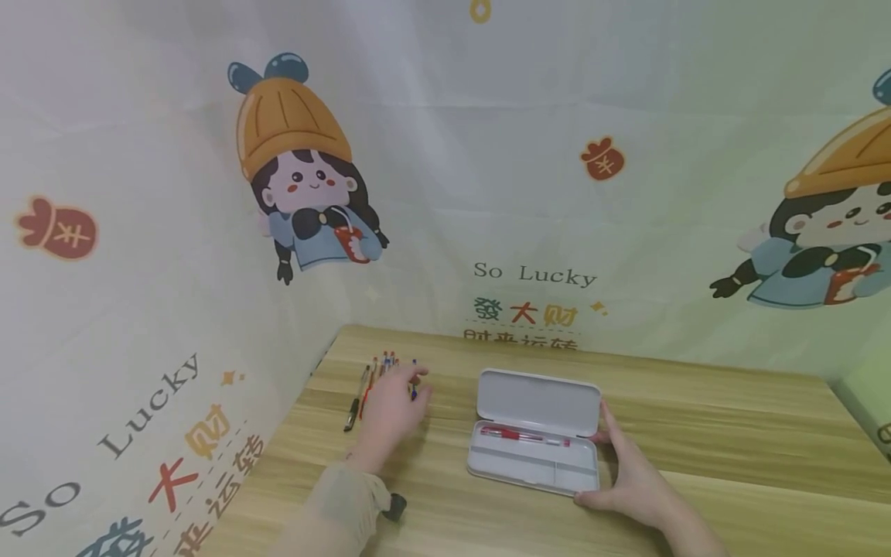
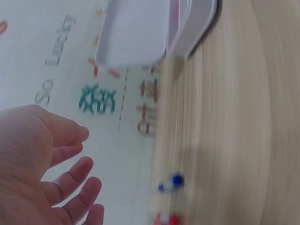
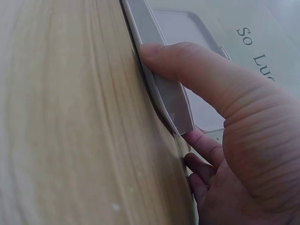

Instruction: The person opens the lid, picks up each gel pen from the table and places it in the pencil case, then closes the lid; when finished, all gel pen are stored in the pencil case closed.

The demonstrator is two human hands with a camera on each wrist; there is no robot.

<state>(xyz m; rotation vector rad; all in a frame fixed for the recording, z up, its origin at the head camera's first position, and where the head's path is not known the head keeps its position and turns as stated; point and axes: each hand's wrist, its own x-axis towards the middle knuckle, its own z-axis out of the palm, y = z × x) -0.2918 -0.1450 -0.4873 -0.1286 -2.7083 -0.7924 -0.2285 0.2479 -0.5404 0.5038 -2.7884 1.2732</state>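
Screened-off table corner — wood-grain tabletop [image 1: 724, 449] beneath my right hand [image 1: 636, 480], creased, cartoon-printed "So Lucky" sheets [image 1: 487, 186] beyond it.

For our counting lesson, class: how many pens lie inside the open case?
1: a red pen in the long back compartment of the case. More pens lie on the table by the left hand, which may hide some, so those are uncounted.

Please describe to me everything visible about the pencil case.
Pale grey and shallow, with rounded corners, the pencil case looks like metal or plastic. Its lid is open. Dividers split the inside; a red pen lies in the rear compartment. It rests flat on the table, the right hand gripping its right end.
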